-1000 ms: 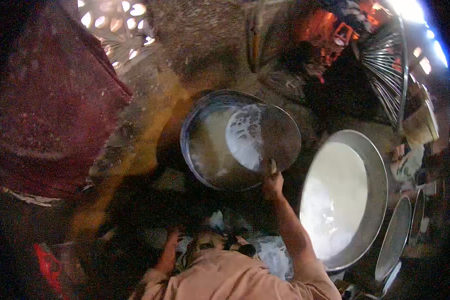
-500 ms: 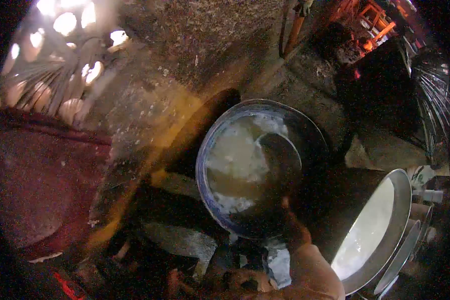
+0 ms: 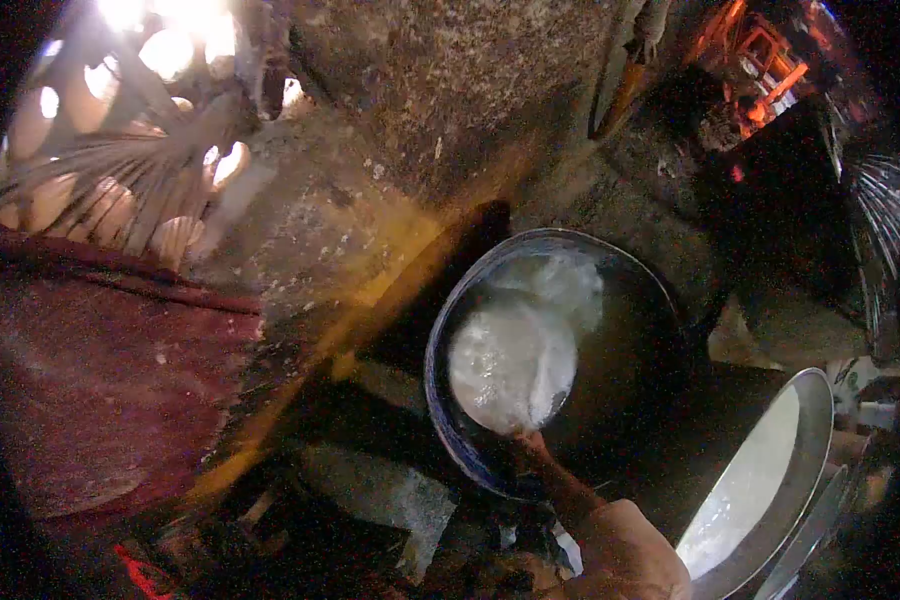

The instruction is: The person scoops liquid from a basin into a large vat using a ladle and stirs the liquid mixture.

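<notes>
My right hand (image 3: pixel 533 448) reaches in from the lower right and grips the near edge of a round, shallow bowl (image 3: pixel 510 372). The bowl is inside a large dark pot (image 3: pixel 436 385) and holds cloudy, bubbly whitish liquid. More pale liquid shows behind it in the pot. Shadow hides the pot's right side, and the fingers are small and dim against the bowl's rim. My left hand is out of view.
A wide metal basin (image 3: pixel 818 420) with white liquid stands at the lower right. A reddish cloth-like surface (image 3: pixel 120 380) lies on the left, below a wall with bright holes. Orange glowing light (image 3: pixel 770 80) shows at the upper right.
The bowl, previously tilted and mostly dark in the pot, now faces up with liquid in it. My right hand has moved left and toward me. The view has shifted slightly.
</notes>
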Demonstrator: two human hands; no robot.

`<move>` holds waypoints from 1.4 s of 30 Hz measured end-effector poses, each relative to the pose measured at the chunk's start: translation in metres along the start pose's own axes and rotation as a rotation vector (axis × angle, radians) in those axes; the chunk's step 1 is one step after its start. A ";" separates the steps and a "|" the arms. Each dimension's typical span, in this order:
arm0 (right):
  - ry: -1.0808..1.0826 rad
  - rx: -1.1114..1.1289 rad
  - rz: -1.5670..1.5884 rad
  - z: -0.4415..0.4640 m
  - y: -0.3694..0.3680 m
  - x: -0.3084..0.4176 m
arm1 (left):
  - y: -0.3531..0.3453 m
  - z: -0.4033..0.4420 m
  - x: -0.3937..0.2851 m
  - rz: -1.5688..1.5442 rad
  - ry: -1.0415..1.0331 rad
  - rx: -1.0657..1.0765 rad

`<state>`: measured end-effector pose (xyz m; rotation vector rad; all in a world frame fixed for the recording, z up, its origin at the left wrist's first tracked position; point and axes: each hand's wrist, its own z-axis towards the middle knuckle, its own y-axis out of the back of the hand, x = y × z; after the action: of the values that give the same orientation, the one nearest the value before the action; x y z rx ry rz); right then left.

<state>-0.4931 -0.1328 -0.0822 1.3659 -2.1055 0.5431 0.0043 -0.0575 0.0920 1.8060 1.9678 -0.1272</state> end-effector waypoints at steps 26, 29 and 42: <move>-0.156 -0.101 0.424 -0.455 0.328 0.017 | -0.201 0.054 -0.001 0.257 -0.103 0.293; -0.205 -0.295 0.489 -0.475 0.332 -0.022 | -0.215 0.058 -0.021 0.375 -0.053 0.289; -0.026 -0.610 0.850 -0.406 0.378 -0.253 | -0.289 -0.037 -0.064 0.509 -0.365 0.358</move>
<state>-0.6623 0.4384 0.0490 0.1137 -2.5220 0.1456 -0.2823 -0.1408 0.0815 2.2578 1.2490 -0.6238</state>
